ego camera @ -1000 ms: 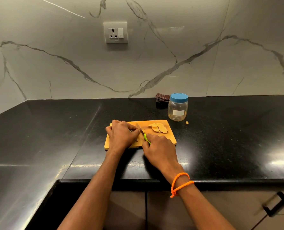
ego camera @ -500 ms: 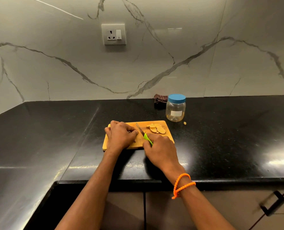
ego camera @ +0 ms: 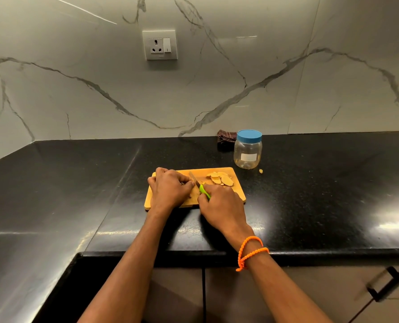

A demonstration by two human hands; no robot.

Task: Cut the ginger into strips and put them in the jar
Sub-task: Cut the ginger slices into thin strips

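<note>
Black polished stone is forming the counter (ego camera: 310, 194) under a white marble-veined wall. On it a wooden cutting board (ego camera: 236, 183) is lying, and the ginger is sitting on that board: a pile of flat ginger slices (ego camera: 220, 179) is resting at the board's far right part, while whatever piece is being cut is staying hidden beneath the left hand (ego camera: 169, 191). That hand is curling its fingers down onto the board's left half; what they are gripping cannot be told. Just beside it, the right hand (ego camera: 221, 206) is clamping around the green handle of a knife (ego camera: 197, 184), whose blade is pointing away from the person, lying close against the left hand's fingertips. Beyond the board's far right corner, the clear jar (ego camera: 247, 151) is standing upright with its blue lid on. A small ginger scrap (ego camera: 261, 171) is lying near the jar's base. Behind the jar, a dark cloth (ego camera: 226, 138) is sitting against the wall.
</note>
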